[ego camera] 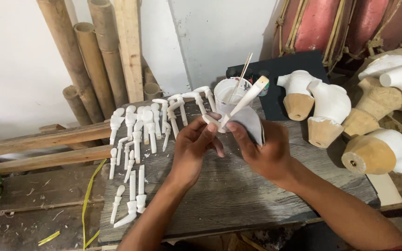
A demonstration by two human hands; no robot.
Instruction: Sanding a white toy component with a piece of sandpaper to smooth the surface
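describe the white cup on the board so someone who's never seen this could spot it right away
Start at the grey wooden board and look to its far edge, just beyond the two hands. The white cup stands there, in front of a black panel. Unlike the rows of small white carved pieces to its left, it is round and open-topped, with a thin stick leaning out of it.

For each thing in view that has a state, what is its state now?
Left hand: gripping one end of the white stick.
Right hand: holding grey sandpaper against the stick.
White stick: lifted, tilted.
White cup: upright, open, thin stick inside.
White carved pieces: lying on the board.
Torso pieces: white above, bare wood below.
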